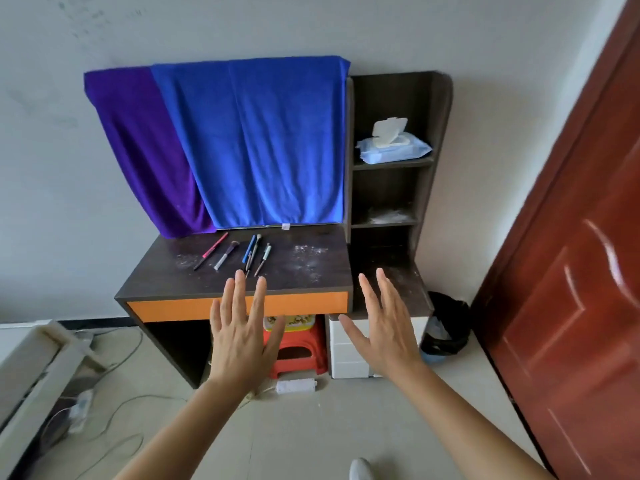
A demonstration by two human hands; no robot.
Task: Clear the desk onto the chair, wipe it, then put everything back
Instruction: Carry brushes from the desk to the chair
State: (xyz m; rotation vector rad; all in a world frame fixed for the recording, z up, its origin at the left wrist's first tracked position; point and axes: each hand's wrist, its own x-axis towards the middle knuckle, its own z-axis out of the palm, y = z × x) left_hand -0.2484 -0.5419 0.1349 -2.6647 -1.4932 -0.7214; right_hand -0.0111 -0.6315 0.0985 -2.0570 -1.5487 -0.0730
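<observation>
In the head view our left hand (239, 334) and right hand (384, 327) hang spread flat, holding nothing, before the dusty dark desk (304, 271). On it pens and brushes (226, 255) lie near a blue towel (259, 143); a red stool (317, 344) stands beneath.

desk (162, 284) front edge: open along its whole length | top: pens and brushes (235, 252) scattered toward the back-left corner; right half and front strip bare | back edge: walled by hanging blue towel (263, 143) and purple towel (152, 157) | right edge: blocked by shelf unit (440, 112) | left edge: open | under the desk: red stool (298, 348) fills the right side
</observation>
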